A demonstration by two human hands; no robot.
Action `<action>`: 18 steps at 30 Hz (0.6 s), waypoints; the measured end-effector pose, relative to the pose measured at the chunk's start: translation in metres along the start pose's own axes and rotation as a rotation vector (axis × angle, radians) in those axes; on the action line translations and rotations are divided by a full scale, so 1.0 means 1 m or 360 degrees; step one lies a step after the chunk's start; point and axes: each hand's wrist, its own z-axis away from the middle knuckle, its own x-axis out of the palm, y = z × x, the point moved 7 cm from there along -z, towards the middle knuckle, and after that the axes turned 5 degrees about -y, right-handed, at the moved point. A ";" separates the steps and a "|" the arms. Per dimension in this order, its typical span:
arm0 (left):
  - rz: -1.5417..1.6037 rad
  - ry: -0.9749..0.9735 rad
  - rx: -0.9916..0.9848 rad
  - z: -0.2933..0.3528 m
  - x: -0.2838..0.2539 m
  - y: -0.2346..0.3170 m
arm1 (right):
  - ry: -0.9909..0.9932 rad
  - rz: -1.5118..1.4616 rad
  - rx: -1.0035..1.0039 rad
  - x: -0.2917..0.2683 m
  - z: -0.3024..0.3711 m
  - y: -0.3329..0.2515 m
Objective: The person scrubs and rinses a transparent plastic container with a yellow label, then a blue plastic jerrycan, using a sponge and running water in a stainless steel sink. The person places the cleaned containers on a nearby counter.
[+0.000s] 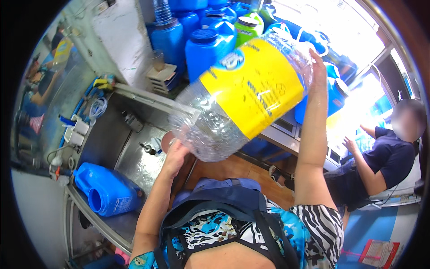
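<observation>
A large clear plastic bottle (260, 85) with a wide yellow label is held up in front of me, tilted, its neck end toward the upper right. My left hand (174, 159) supports it at the ribbed base, lower left; some of its fingers lie behind the clear plastic. At the neck end, my right hand (317, 74) grips the bottle from the right side with the arm raised. Whether the bottle has a cap on cannot be made out, and no liquid is plainly visible inside.
A blue jerrycan (107, 193) lies on the steel sink counter (134, 152) to my left, its mouth uncapped. Several blue jugs (204, 54) and a green jug (247, 30) stand behind the bottle. On the right is a person in dark clothes (376, 161), hands near a bright window.
</observation>
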 end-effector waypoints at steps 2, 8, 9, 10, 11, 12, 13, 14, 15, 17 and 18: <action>-0.0351 -0.0277 -0.0321 -0.019 0.025 -0.031 | 0.0051 0.0391 -0.0316 -0.024 0.016 -0.048; -0.1278 -0.0445 0.0005 -0.047 0.068 -0.037 | 0.0571 0.1764 -0.0898 -0.099 0.059 -0.071; -0.1294 -0.0452 -0.0010 -0.049 0.070 -0.036 | 0.0580 0.1714 -0.0943 -0.113 0.064 -0.061; -0.1342 -0.0451 0.0032 -0.051 0.073 -0.032 | 0.0644 0.1777 -0.0923 -0.127 0.067 -0.049; -0.1380 -0.0445 0.0055 -0.053 0.074 -0.029 | 0.0708 0.1839 -0.0902 -0.141 0.069 -0.039; -0.1417 -0.0439 0.0077 -0.054 0.075 -0.025 | 0.0772 0.1899 -0.0879 -0.154 0.072 -0.029; -0.1456 -0.0421 0.0101 -0.055 0.075 -0.020 | 0.0775 0.1846 -0.0813 -0.166 0.071 -0.017; -0.1509 -0.0399 0.0135 -0.056 0.076 -0.016 | 0.0806 0.2030 -0.0873 -0.172 0.072 -0.010; -0.1541 -0.0382 0.0131 -0.056 0.077 -0.012 | 0.0837 0.2192 -0.0968 -0.174 0.073 -0.006; -0.1422 -0.0318 0.0067 -0.056 0.075 -0.008 | 0.0825 0.2132 -0.0940 -0.189 0.069 0.003; -0.1320 -0.0282 -0.0016 -0.055 0.074 -0.007 | 0.0877 0.2268 -0.0856 -0.195 0.066 0.007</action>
